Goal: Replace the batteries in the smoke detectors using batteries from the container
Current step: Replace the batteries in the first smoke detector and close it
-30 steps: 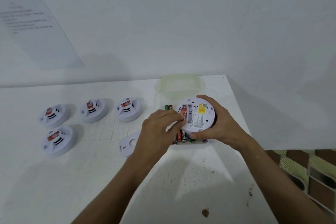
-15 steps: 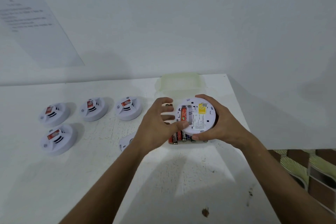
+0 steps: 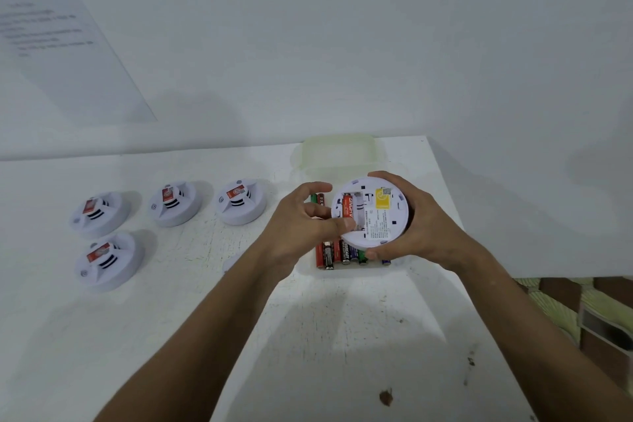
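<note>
Hiding much of the clear container (image 3: 346,154), the detector (image 3: 371,216) is held back-up over it by the right hand (image 3: 421,226), whose fingers wrap the far and right rim and whose thumb presses the near edge; the container's near wall is hard to pick out against the white table (image 3: 308,336). Only the lower ends of about 5 loose batteries (image 3: 330,253) show beneath the detector, plus 2 tops, green and red, by the left hand (image 3: 301,226). One black cell reads "EVEREADY"; the others are too small to read. In the open bay sits 1 red battery (image 3: 348,209) with white lettering too blurred to read with certainty; the slot beside it looks empty. A yellow label (image 3: 383,203) and a block of fine print on the detector's back cannot be read. The left hand is open, fingers loosely curled above the container, its thumb tip touching the detector's lower left edge. A white cover plate (image 3: 233,262) is mostly hidden behind the left forearm. 4 more detectors (image 3: 171,204) stand face-up at left, each with a red sticker whose print is illegible. The sheet (image 3: 51,44) on the wall carries blurred lines of text. Against half a second ago, the left fingers have spread a little further from the bay, while the right hand's grip and the red battery are unchanged.
</note>
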